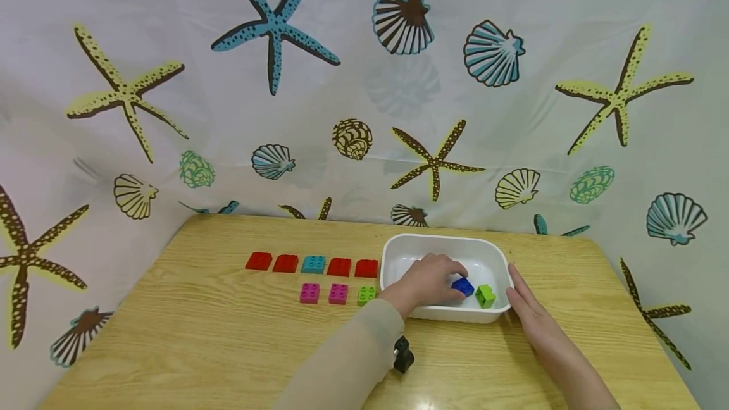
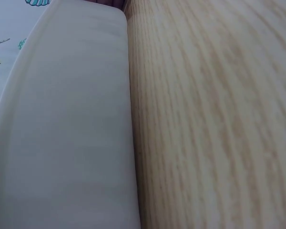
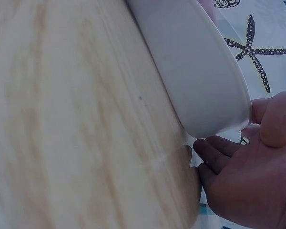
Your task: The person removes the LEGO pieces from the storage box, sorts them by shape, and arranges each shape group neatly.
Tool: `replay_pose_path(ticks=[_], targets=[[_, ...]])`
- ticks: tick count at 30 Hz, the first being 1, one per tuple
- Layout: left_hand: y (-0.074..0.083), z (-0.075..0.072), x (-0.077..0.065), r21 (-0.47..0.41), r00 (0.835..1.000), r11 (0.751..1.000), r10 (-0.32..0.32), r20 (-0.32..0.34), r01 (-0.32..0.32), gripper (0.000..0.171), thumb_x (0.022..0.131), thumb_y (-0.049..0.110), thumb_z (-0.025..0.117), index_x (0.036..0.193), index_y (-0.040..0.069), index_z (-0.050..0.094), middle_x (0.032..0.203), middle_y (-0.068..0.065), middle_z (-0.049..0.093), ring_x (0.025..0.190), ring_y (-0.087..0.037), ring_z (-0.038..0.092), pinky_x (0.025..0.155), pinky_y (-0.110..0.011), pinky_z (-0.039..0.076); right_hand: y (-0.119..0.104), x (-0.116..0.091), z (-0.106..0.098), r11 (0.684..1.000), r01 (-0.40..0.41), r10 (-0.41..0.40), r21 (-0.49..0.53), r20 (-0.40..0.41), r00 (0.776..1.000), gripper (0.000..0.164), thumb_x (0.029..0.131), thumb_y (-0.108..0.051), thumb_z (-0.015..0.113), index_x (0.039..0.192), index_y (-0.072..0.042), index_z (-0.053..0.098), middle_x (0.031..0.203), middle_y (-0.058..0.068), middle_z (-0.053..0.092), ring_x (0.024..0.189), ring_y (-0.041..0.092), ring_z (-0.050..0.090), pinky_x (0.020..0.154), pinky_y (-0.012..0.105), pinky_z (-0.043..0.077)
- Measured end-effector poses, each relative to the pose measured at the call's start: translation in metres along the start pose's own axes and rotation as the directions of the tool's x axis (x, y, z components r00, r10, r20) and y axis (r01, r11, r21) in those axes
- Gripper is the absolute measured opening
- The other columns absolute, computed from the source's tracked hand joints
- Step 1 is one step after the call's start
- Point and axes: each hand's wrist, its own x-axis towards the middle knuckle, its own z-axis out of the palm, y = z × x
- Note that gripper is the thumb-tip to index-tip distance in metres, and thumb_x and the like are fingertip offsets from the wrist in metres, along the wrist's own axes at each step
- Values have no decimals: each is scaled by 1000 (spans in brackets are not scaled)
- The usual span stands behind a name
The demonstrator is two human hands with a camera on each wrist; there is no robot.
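My left hand reaches into a white plastic bin over its near left side. Its thumb and curled index finger stand on either side of a dark blue toy building brick. A lime green brick lies tipped on its side at the right of the bin floor. Against the bin's right end, my right hand rests with fairly straight fingers on the outer wall. The right wrist view shows this thumb up at the rim and the fingers lower down. The left wrist view holds mostly the bin's outer wall.
Left of the bin, red bricks and a light blue brick form a back row. Magenta bricks and a lime green brick form a front row. A patterned curtain hangs behind the wooden table.
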Motion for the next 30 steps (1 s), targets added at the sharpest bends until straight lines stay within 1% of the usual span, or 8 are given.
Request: replay_pose_path(ticks=[3, 4, 7, 17, 20, 25, 27, 30], targets=[[1, -1, -2, -8, 1000, 1000, 3, -3, -3, 42, 98, 35, 88, 137, 26, 78, 131, 8, 74, 118, -15, 60, 107, -38, 51, 1, 0, 0, 1000, -3, 3, 1, -1, 1000, 72, 117, -65, 27, 175, -44, -10, 182, -5, -21, 167, 32, -22, 130, 69, -5], [6, -7, -7, -18, 1000, 1000, -1, 4, 1, 42, 98, 36, 88, 138, 25, 78, 131, 7, 74, 118, -15, 59, 108, -37, 51, 1, 0, 0, 1000, -3, 3, 2, 0, 1000, 72, 117, -64, 27, 175, -44, -10, 182, -5, -21, 167, 31, -22, 130, 69, -5], [2, -3, -3, -20, 1000, 1000, 3, -8, -3, 42, 97, 37, 89, 135, 23, 78, 129, 6, 74, 114, -14, 60, 106, -36, 51, 0, 1, 0, 1000, -4, 4, 3, 1, 1000, 71, 117, -64, 27, 175, -44, -10, 182, -5, -21, 166, 31, -23, 130, 69, -6], [8, -9, -7, -66, 999, 997, -39, -7, 38, 39, 95, 34, 91, 126, 16, 78, 120, 4, 74, 109, -15, 59, 106, -33, 51, -1, 0, 0, 1000, -7, 7, -4, -2, 1000, 71, 117, -64, 27, 174, -45, -10, 182, -8, -20, 166, 30, -23, 131, 68, -6], [3, -3, -3, -64, 1000, 998, -27, -15, 26, 42, 93, 36, 93, 128, 18, 78, 124, 5, 74, 112, -15, 60, 106, -35, 51, -1, 0, 0, 1000, -10, 10, -5, -2, 1000, 70, 117, -63, 27, 174, -45, -10, 182, -7, -20, 166, 31, -22, 130, 69, -6], [3, -4, -3, -56, 1000, 998, -26, 4, 27, 45, 92, 31, 94, 131, 19, 77, 132, 3, 74, 119, -16, 62, 111, -37, 50, -1, 0, 0, 1000, -13, 13, -11, -5, 1000, 70, 117, -63, 26, 174, -45, -10, 182, -6, -21, 166, 31, -22, 131, 69, -5], [1, -4, -1, -64, 1000, 998, -26, 10, 27, 40, 93, 29, 93, 129, 19, 78, 130, 4, 74, 118, -16, 61, 110, -37, 50, -1, 0, -1, 1000, -11, 11, -13, -5, 1000, 71, 117, -64, 26, 174, -44, -10, 182, -7, -21, 166, 31, -23, 131, 68, -5], [-9, 6, 7, -73, 1000, 997, -8, -1, 8, 35, 92, 28, 93, 124, 22, 79, 123, 8, 74, 113, -14, 60, 107, -36, 51, 0, 0, -1, 1000, 1, -1, -15, -5, 1000, 70, 117, -63, 26, 175, -43, -10, 182, -7, -20, 167, 31, -22, 131, 68, -6]])
